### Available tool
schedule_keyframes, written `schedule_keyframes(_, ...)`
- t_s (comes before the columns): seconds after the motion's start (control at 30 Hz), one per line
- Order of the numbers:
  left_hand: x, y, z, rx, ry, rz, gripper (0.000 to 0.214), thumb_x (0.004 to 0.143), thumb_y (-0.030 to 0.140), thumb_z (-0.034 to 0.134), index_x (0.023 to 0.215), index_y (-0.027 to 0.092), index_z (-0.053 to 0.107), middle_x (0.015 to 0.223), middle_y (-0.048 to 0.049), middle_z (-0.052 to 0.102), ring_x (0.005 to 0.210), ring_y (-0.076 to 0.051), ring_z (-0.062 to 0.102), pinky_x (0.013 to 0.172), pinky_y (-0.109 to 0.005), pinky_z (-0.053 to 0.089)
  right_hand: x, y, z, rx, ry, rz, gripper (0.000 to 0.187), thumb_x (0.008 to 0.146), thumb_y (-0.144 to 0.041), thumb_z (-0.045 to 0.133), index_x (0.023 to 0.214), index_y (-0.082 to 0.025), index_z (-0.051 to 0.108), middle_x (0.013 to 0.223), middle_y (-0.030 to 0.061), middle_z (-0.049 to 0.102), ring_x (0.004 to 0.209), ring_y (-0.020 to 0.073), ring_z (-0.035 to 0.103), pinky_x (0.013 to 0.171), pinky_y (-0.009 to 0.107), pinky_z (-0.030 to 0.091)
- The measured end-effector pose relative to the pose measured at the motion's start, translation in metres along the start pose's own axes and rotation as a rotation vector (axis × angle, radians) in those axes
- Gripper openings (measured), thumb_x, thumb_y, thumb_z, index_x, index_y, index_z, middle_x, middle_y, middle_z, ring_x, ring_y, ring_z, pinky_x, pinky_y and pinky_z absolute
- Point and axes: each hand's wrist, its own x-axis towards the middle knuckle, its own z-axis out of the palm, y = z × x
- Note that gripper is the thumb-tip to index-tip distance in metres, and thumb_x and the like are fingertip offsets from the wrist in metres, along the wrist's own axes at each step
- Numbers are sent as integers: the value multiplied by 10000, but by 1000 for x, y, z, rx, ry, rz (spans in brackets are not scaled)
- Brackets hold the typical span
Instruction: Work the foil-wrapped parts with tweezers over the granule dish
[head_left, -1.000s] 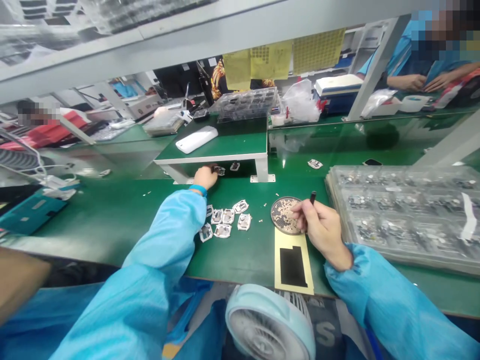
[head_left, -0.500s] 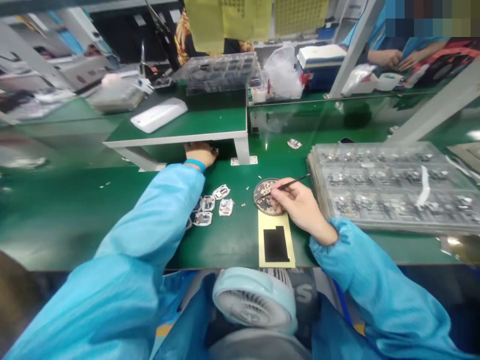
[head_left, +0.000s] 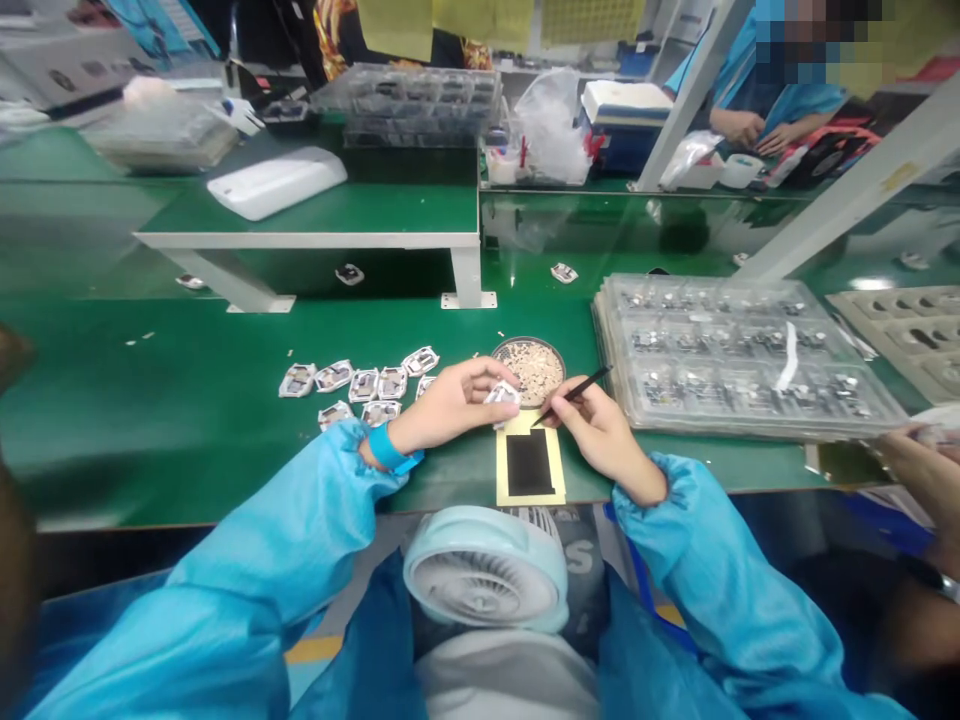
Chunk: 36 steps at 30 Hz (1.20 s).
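Observation:
My left hand is closed on a small white housing with parts inside, held up in front of a round dish full of tiny pale pieces. Between the fingers of my right hand is a pair of black tweezers, its tip pointing down and left above a yellow sheet that bears a black patch. Several similar white housings lie on the green table left of my left hand, some partly hidden by it.
Stacked clear plastic trays with small parts stand on the right. A raised green shelf carries a white case. A light-blue fan sits at my lap. Another person's hand reaches in at the right edge.
My left hand has come out from under the shelf to the middle, now with a white housing in it. My right hand and its tweezers have moved off the dish toward the yellow sheet.

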Motion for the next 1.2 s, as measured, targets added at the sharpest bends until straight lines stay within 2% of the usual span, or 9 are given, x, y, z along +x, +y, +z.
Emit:
schedule_keyframes(0.07, -2, -5, 1, 28, -44, -73, 346, 774, 336, 840, 1006, 157, 656, 885, -56, 722, 791, -154, 705, 728, -273, 569, 0, -2, 0, -21, 0, -10, 305, 965, -488, 649, 985, -193, 575, 900, 37, 695, 776, 151, 721, 762, 302, 607)
schedule_keyframes(0.13, -2, -9, 2, 56, -34, -104, 320, 779, 322, 830, 985, 156, 650, 843, -48, 722, 761, -149, 707, 718, -271, 567, 0, -3, 0, -45, 5, -15, 310, 970, -493, 639, 984, -190, 576, 897, 40, 693, 770, 150, 717, 752, 298, 602)
schedule_keyframes(0.37, -3, -18, 11, 116, 58, -95, 243, 803, 266, 772, 933, 180, 585, 785, -7, 688, 701, -127, 683, 618, -218, 510, -1, -5, 1, -19, -6, -49, 258, 988, -442, 632, 967, -192, 573, 865, 31, 690, 751, 142, 706, 738, 294, 599)
schedule_keyframes(0.5, -6, -25, 13, 134, 71, -68, 223, 838, 254, 718, 955, 204, 536, 759, 15, 668, 682, -125, 668, 597, -212, 484, -4, -7, 3, 28, 79, -199, 168, 1005, -368, 618, 993, -212, 555, 906, 40, 713, 788, 164, 710, 741, 333, 607)
schedule_keyframes(0.6, -7, -28, 13, 147, 74, -37, 212, 852, 246, 692, 974, 212, 523, 763, 18, 660, 693, -127, 665, 608, -217, 482, -6, -9, 7, -75, 152, -348, 108, 982, -310, 650, 994, -220, 591, 928, 62, 736, 891, 206, 726, 812, 393, 613)
schedule_keyframes(0.7, -8, -28, 13, 168, 103, -15, 212, 850, 249, 689, 977, 213, 524, 749, 25, 636, 665, -119, 641, 597, -216, 467, -8, -10, 10, -221, 141, -447, 57, 945, -236, 687, 988, -230, 649, 945, 73, 760, 941, 236, 740, 856, 439, 614)
schedule_keyframes(0.87, -10, -27, 13, 201, 124, 10, 202, 856, 246, 676, 996, 221, 532, 768, 24, 640, 625, -102, 599, 572, -210, 437, -10, -6, 10, -316, 96, -578, 217, 895, -118, 716, 1060, -257, 693, 1018, 71, 777, 955, 243, 752, 834, 447, 626)
schedule_keyframes(1.2, -9, -30, 13, 236, 130, 12, 180, 862, 246, 664, 999, 222, 549, 774, 13, 658, 681, -132, 654, 590, -227, 460, -9, -4, 11, -335, 73, -556, 182, 913, -135, 697, 1049, -257, 694, 1004, 70, 779, 961, 246, 755, 831, 453, 636)
